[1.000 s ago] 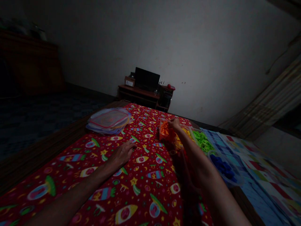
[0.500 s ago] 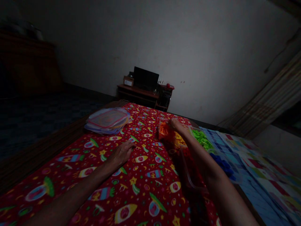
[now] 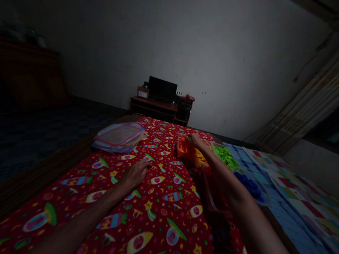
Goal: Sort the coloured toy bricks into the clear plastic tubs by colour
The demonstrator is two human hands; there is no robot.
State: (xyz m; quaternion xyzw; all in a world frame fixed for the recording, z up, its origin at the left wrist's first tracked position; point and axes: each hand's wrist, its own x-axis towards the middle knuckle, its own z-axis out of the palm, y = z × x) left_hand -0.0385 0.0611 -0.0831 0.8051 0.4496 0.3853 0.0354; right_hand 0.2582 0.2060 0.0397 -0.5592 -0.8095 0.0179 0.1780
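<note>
My left hand (image 3: pixel 137 173) rests on the red patterned cloth (image 3: pixel 159 190), its fingers loosely bent and holding nothing. With the arm stretched forward, my right hand (image 3: pixel 195 139) is at the far right side of a clear box of orange pieces (image 3: pixel 184 148). Its fingers are curled, and what they grip is hidden. Right beside that box is one with yellow pieces (image 3: pixel 200 158), partly behind my forearm. Close by stand a box of green pieces (image 3: pixel 225 157), a box of blue pieces (image 3: pixel 247 185) and a box of red pieces (image 3: pixel 212 180), the last partly covered by my arm.
A stack of clear lids (image 3: pixel 119 137) with coloured rims lies on the cloth at the left. Blue checked fabric (image 3: pixel 267 187) spreads to the right. Against the far wall, a low desk (image 3: pixel 152 104) bears a dark monitor (image 3: pixel 162 90). The room is dim.
The view has shifted slightly. My right hand stays at the box of orange pieces, and my left hand still rests on the cloth.
</note>
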